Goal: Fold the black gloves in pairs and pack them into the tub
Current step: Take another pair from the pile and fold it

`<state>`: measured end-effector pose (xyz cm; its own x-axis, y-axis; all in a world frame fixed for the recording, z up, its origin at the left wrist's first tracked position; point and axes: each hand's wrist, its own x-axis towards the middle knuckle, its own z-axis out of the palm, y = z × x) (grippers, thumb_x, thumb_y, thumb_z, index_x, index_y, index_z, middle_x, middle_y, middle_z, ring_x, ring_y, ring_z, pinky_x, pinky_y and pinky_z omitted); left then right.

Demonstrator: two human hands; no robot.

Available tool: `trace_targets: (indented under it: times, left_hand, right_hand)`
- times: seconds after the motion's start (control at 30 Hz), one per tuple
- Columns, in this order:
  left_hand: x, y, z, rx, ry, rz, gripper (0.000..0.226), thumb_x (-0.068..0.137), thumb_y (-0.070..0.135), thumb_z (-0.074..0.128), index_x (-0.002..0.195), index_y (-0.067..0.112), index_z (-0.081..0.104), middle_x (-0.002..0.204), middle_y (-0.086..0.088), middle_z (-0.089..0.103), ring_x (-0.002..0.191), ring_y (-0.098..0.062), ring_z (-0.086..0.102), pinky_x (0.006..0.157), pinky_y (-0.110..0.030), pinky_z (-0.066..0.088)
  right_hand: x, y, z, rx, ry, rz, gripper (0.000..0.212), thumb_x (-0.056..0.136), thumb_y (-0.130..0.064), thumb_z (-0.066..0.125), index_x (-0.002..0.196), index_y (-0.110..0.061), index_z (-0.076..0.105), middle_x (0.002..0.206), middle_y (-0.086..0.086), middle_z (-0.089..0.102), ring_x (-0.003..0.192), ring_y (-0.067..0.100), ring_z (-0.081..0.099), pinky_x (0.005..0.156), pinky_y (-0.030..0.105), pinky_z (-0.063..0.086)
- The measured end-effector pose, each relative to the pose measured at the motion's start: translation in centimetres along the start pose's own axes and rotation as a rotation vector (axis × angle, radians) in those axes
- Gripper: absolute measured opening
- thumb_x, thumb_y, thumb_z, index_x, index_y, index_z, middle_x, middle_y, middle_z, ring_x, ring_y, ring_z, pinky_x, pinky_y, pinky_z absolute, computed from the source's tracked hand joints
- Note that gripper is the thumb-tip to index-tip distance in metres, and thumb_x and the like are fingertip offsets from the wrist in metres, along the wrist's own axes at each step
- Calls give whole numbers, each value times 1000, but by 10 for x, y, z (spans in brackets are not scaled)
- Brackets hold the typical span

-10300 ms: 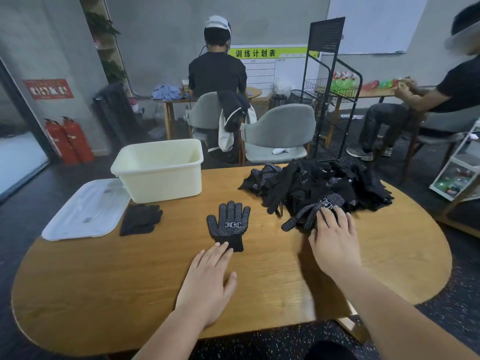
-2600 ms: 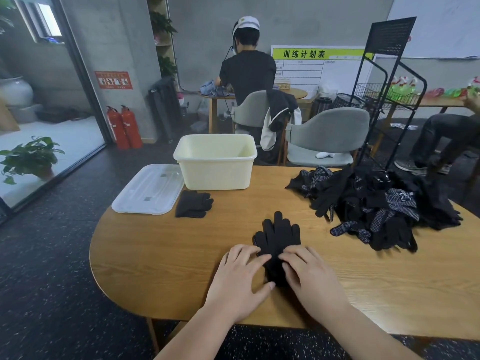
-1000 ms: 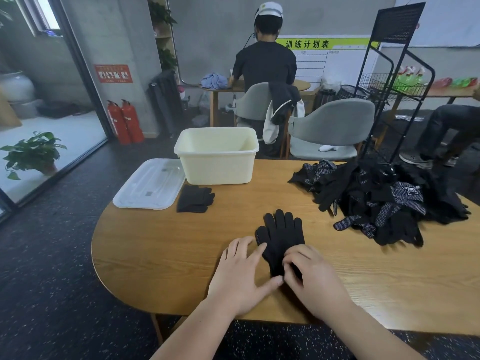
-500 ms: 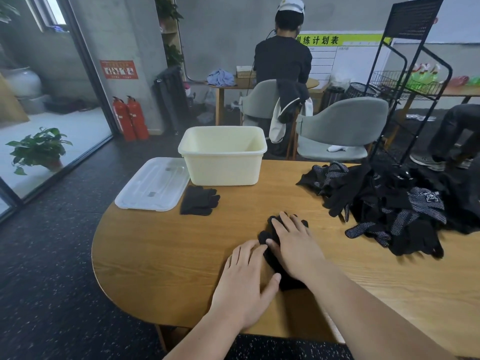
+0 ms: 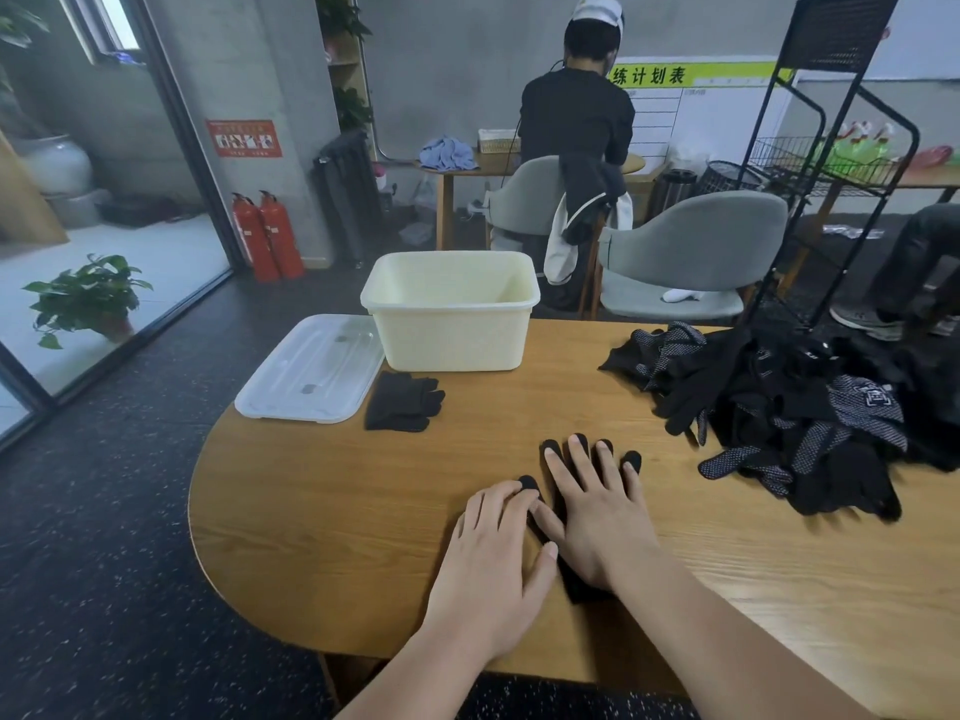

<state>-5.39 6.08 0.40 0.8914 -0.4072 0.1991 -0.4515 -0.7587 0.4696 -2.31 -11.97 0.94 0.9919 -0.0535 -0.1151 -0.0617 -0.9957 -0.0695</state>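
Beyond my wooden table (image 5: 322,501), a person in black (image 5: 576,116) faces away behind a grey chair (image 5: 511,205); two red fire extinguishers (image 5: 267,236) stand side by side, a potted plant (image 5: 85,298) far left.

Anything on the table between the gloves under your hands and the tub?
No. In the head view the table is bare wood between the pressed gloves and the tub. The folded pair lies left of it, beside the lid.

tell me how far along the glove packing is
Early. Done: one folded pair lies beside the tub, not in it. In hand: left hand and right hand press flat on the gloves being folded. Left: the large pile and all packing.
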Motion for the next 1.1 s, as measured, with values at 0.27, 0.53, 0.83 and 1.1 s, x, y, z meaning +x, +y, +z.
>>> trace_targets:
  times: [0.27, 0.53, 0.83, 1.1]
  left_hand:
    - [-2, 2, -2, 22, 21, 54, 53, 105, 53, 33, 153, 32, 40, 156, 18, 30, 147, -3, 23, 123, -30, 28]
    - [-4, 7, -1, 113, -44, 172, 55, 100, 68, 41, 140, 34, 59, 142, 22, 43, 141, -1, 30, 122, -30, 27]
    - [-2, 4, 0, 111, -38, 69, 55, 101, 58, 40, 150, 36, 51, 157, 23, 34, 149, 2, 20, 127, -28, 18]
    - [-3, 2, 2, 72, -2, 101, 41, 106, 45, 45, 145, 36, 56, 153, 24, 37, 148, 2, 21, 126, -28, 21]
  right_hand:
    - [-47, 2, 8, 112, 179, -28, 73, 100, -71, 2, 166, -41, 3, 174, -8, -11, 160, 21, -16, 131, 47, -2]
    - [-82, 50, 15, 211, 250, -115, 59, 103, -66, 34, 153, -37, 47, 165, -16, 32, 156, 12, 23, 126, 35, 25]
    - [-105, 57, 12, 430, 369, -318, 18, 87, -48, 69, 104, -43, 70, 119, -32, 51, 122, 6, 47, 99, 33, 47]
    - [-100, 59, 18, 367, 387, -326, 25, 91, -60, 68, 111, -45, 71, 124, -36, 54, 126, 4, 45, 100, 35, 48]
